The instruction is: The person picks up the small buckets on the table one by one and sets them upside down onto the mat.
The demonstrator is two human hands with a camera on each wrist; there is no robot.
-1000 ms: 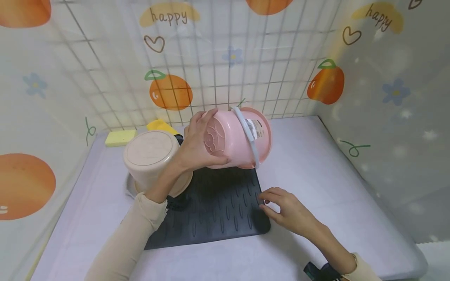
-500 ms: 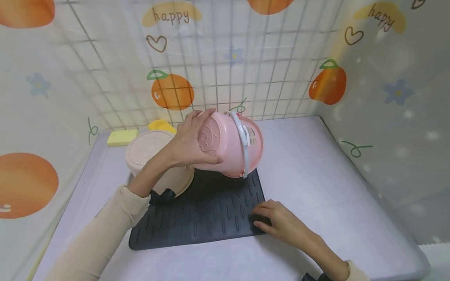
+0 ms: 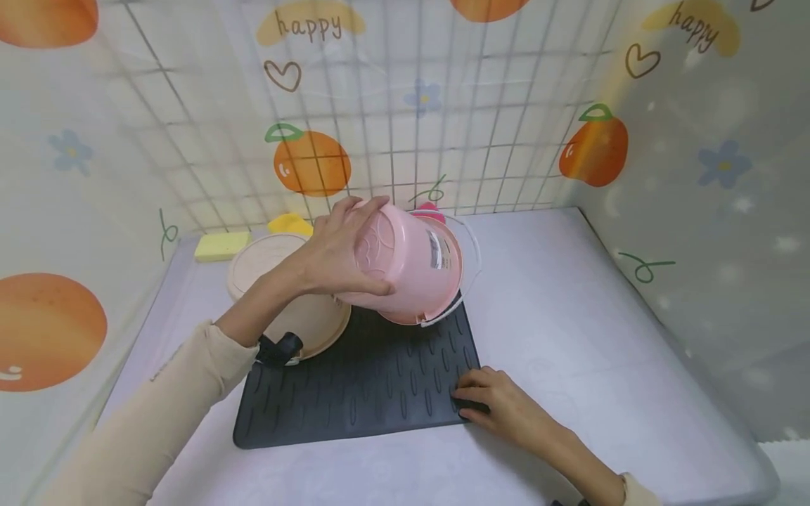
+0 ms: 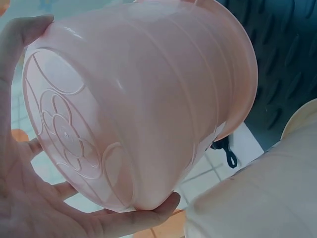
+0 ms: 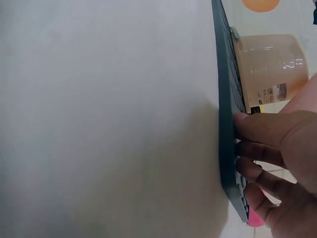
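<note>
My left hand (image 3: 329,249) grips a pink bucket (image 3: 414,270) round its base, fingers over the far side and thumb on the near side. The bucket is tipped on its side above a black ridged mat (image 3: 373,400), mouth towards the right. Its white handle (image 3: 476,253) hangs out past the rim. A flower pattern shows on the bucket's base (image 4: 67,134) in the left wrist view. My right hand (image 3: 500,407) rests at the mat's right front corner. In the right wrist view its bent fingertips (image 5: 250,168) touch the mat's ridged top along the edge.
A beige bucket (image 3: 319,327) stands upside down on the mat's left part, partly behind my left forearm. Behind it lie a pale yellow sponge (image 3: 223,247) and a bright yellow item (image 3: 291,224). A bright pink item (image 3: 430,211) shows behind the pink bucket. A grid wall (image 3: 392,161) borders the back.
The pink bucket has moved slightly left and its handle has swung out past the rim. My right hand has come down onto the mat's corner. My left forearm has shifted left.
</note>
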